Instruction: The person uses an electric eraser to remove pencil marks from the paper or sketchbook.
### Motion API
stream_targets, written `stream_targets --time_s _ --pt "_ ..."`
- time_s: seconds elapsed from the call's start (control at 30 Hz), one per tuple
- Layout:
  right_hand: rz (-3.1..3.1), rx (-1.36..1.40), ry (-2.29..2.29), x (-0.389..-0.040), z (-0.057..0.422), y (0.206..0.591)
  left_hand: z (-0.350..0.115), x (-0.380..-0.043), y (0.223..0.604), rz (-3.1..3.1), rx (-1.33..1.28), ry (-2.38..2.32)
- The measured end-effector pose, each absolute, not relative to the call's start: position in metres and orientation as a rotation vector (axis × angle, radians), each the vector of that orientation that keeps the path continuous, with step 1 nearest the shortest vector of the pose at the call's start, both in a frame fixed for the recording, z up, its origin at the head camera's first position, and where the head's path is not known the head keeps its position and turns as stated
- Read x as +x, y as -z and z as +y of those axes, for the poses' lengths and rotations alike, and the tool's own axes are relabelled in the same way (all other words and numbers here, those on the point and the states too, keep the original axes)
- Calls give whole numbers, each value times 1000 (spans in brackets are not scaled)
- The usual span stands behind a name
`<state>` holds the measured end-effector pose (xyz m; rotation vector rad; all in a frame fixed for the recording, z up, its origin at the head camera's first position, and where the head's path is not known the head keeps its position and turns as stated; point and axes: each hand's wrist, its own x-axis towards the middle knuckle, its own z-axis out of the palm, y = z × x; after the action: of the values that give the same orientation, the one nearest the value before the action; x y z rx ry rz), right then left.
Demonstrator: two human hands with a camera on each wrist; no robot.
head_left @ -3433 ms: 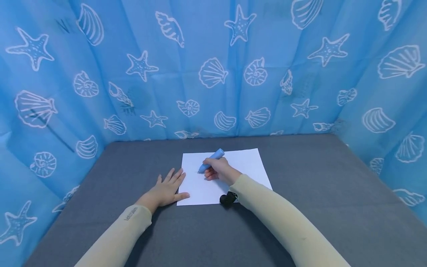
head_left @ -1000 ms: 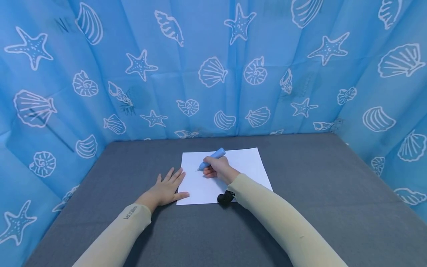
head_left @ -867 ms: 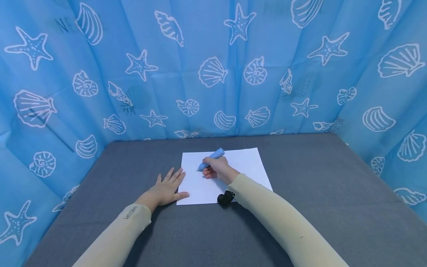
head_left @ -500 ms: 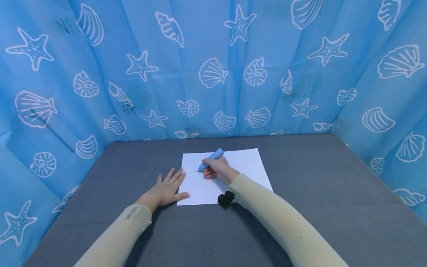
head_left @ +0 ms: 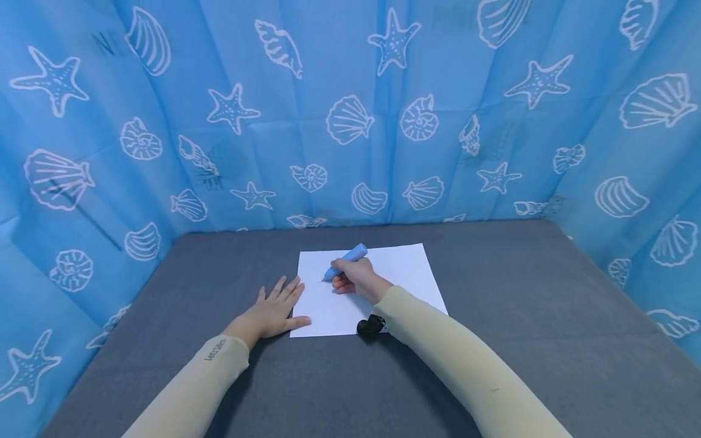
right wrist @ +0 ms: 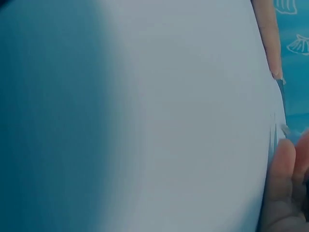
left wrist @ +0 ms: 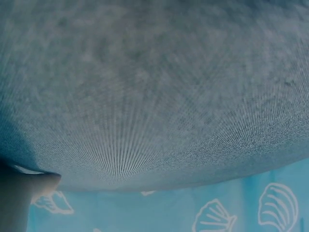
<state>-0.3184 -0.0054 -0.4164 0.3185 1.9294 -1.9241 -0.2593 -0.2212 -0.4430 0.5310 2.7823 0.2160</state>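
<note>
My right hand point(head_left: 358, 278) grips a thick blue pen point(head_left: 357, 252), fingers and thumb curled round its barrel. The pen leans up to the right, and its tip is right at the surface of a white sheet of paper point(head_left: 405, 267), on the left half. My left hand point(head_left: 271, 310) lies flat with fingers spread, fingertips and thumb over the sheet's left edge. In the right wrist view, curled fingers point(right wrist: 284, 166) show at the right edge and the white paper point(right wrist: 193, 116) fills the middle. The left wrist view catches only part of the left hand point(left wrist: 46, 182).
The sheet lies on a table with a dark grey cloth point(head_left: 509, 292). Behind and at both sides hangs a blue curtain point(head_left: 306, 134) with white shells and starfish. A black wrist camera point(head_left: 370, 326) sits under the right wrist, over the paper's near edge.
The pen tip and right hand have made small shifts on the paper, ending slightly further left than before. My left hand and the sheet stay in place.
</note>
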Motion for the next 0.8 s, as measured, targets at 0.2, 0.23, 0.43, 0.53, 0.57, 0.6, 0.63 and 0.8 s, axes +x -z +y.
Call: stream_targets --time_s 0.2,0.23,0.43,0.53,0.57,0.6,0.63,0.8 --pt "1891 326 1943 -318 -3 415 -219 -256 438 2783 535 -224" --pt "1894 322 1927 -317 -4 415 -220 -256 439 2782 531 -212" --pt "1945 341 1908 -317 -7 418 -221 -258 442 2783 529 -220" --pt "1979 346 1914 -316 -9 418 -222 -260 445 2785 524 -208" --pt "1987 344 1914 -316 -10 419 -222 -260 445 2786 518 -202" --pt "1992 341 1915 -316 -10 418 -222 -260 446 2788 520 -201" --pt "1995 339 1916 -315 -11 418 -222 -261 446 2791 520 -201" --pt "1994 331 1888 -314 -12 416 -223 -262 447 2799 523 -212"
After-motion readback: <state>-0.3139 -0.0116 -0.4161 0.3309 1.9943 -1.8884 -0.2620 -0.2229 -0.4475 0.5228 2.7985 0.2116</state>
